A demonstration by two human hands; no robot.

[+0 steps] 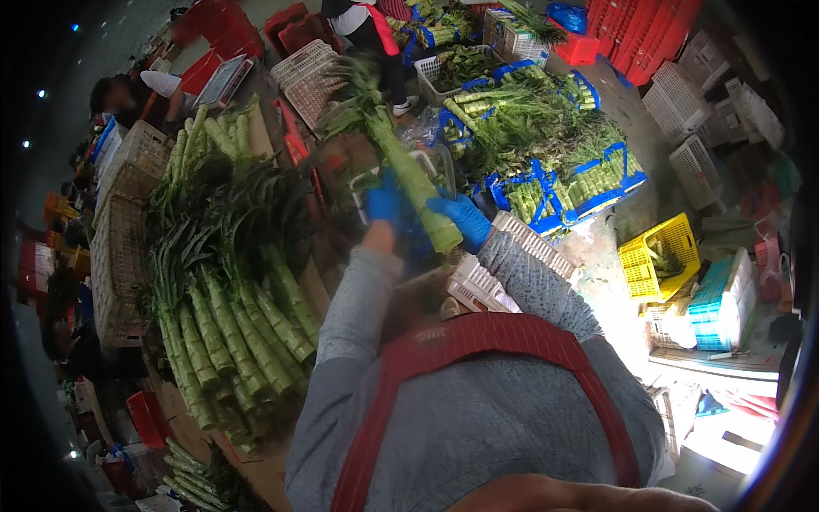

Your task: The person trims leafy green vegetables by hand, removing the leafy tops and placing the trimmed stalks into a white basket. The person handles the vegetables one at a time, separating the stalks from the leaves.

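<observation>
A thick celtuce stem (409,169) with leaves at its far end slants across the middle, its cut end towards me. My right hand (462,219), in a blue glove, holds it near the cut end. My left hand (384,197), also blue-gloved and blurred, is at the stem's left side; its fingers are partly hidden, and whether it grips is unclear. Below the hands is a white plastic basket (358,192), partly covered. A large pile of leafy celtuce stems (256,333) lies to my left, cut ends towards me.
Celtuce bundles in blue wrapping (598,182) lie on the floor at right. White crates (480,285) are near my right elbow. Beyond are a yellow crate (678,224) and stacked red crates (633,38). One person (365,32) stands ahead, another (144,93) at upper left.
</observation>
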